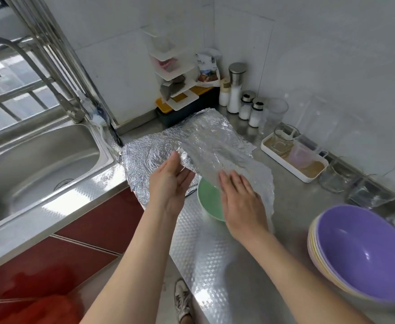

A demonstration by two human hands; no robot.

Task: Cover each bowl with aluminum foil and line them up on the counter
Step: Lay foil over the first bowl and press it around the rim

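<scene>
Two hands, the left hand (170, 183) and the right hand (241, 202). One green bowl (209, 199) in the middle. One stack of bowls (360, 253) near right, at least three by the rims. Two foil sheets: a lifted sheet (215, 146) and a flat sheet (145, 160) left of it. Four shakers (246, 105) far back. One sink (40, 160), one tap (28, 59) and one white tray (285, 163).

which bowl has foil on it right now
The green bowl: a foil sheet lies partly over it, pressed down by the right hand. The purple bowl, on top of the stack at the right, is bare.
</scene>
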